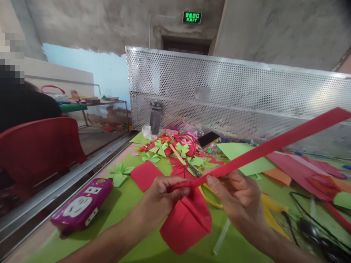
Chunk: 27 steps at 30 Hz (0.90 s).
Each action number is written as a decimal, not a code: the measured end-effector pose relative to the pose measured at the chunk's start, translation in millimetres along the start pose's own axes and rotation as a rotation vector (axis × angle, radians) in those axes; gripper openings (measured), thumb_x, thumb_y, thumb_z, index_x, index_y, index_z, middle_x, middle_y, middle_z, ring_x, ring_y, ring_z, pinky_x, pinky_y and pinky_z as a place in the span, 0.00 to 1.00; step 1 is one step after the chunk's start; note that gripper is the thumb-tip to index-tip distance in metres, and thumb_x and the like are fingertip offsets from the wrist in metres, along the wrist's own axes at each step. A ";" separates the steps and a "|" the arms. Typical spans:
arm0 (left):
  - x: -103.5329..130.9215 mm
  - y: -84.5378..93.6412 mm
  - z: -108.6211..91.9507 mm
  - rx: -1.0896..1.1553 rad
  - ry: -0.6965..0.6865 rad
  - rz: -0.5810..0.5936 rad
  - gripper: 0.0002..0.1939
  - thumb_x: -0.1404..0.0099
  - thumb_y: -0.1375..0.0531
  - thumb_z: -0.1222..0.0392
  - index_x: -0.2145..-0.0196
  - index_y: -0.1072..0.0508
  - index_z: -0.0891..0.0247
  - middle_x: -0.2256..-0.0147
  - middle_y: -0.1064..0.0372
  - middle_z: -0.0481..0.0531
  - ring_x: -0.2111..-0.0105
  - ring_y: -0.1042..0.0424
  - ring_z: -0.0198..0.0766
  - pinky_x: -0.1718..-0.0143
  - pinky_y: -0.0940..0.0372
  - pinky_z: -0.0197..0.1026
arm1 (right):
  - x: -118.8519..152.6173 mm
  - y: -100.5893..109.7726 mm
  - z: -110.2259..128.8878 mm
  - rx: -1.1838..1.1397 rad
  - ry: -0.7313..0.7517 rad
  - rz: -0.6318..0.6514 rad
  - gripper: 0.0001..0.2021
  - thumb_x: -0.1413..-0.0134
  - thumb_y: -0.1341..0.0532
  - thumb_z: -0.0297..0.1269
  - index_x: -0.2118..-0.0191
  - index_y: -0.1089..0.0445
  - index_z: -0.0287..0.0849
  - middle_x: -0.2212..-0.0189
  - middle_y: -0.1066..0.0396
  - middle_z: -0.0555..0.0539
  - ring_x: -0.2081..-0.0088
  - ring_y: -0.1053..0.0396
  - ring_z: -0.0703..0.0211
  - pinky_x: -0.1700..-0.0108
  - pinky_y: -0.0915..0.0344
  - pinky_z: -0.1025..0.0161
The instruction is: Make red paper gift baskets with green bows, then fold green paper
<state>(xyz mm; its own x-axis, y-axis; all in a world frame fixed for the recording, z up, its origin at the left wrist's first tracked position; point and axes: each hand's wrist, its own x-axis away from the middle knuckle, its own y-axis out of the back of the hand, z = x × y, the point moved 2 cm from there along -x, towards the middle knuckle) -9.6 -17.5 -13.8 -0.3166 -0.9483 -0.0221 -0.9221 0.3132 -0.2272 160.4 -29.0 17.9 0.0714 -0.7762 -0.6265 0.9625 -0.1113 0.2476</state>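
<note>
My left hand (171, 193) pinches the upper edge of a folded red paper piece (189, 223), which hangs down over the green table. A long red paper strip (274, 149) runs from that same edge up to the right. My right hand (241, 197) grips this strip between thumb and fingers, close to the folded piece. Whether the strip is attached there cannot be made out, since my left fingers cover the join. Just behind my hands lie scissors (194, 170), partly hidden, with yellow handles, and a red paper square (146, 175).
A purple power socket block (82, 206) lies at the left, near green paper flowers (120, 174). Behind stand a grey bottle (155, 117), a phone (208, 139) and a perforated metal screen (233, 87). Black cables (309, 230) lie at the right. A person sits on a red chair (41, 153).
</note>
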 end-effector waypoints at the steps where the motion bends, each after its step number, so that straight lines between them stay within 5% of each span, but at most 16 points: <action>1: 0.1 -0.2 0.4 0.013 0.009 -0.006 0.11 0.48 0.33 0.54 0.72 0.21 0.66 0.77 0.29 0.49 0.78 0.38 0.31 0.75 0.45 0.33 | 0.6 -0.5 -1.2 0.003 0.001 0.008 0.06 0.48 0.37 0.31 0.63 0.27 0.44 0.69 0.24 0.48 0.69 0.27 0.58 0.66 0.30 0.63; 12: -0.9 -0.4 -0.2 0.055 0.037 -0.038 0.08 0.52 0.31 0.59 0.73 0.20 0.65 0.78 0.29 0.48 0.78 0.38 0.31 0.74 0.45 0.34 | -3.0 -5.2 -4.2 0.037 0.018 0.058 0.03 0.45 0.40 0.34 0.66 0.29 0.42 0.74 0.28 0.51 0.73 0.31 0.62 0.69 0.33 0.65; 19: 0.5 -4.4 -3.4 0.100 0.095 -0.028 0.11 0.56 0.29 0.60 0.72 0.20 0.67 0.75 0.25 0.51 0.76 0.34 0.32 0.72 0.42 0.33 | -4.1 -6.2 -2.3 0.091 0.004 0.063 0.12 0.44 0.41 0.37 0.77 0.38 0.43 0.81 0.37 0.53 0.70 0.30 0.59 0.67 0.33 0.64; 27: 1.4 -3.5 -5.1 0.088 0.112 0.011 0.12 0.54 0.29 0.59 0.72 0.21 0.70 0.76 0.26 0.54 0.77 0.34 0.33 0.74 0.41 0.34 | -0.5 -4.9 3.4 0.297 0.140 0.024 0.09 0.45 0.41 0.36 0.75 0.34 0.43 0.80 0.33 0.52 0.74 0.31 0.61 0.71 0.35 0.64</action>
<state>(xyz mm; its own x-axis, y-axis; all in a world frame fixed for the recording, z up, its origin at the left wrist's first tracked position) -8.0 -19.7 -8.1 -0.3543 -0.9315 0.0828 -0.8968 0.3133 -0.3123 154.7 -30.2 19.5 0.1482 -0.6900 -0.7085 0.8432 -0.2862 0.4551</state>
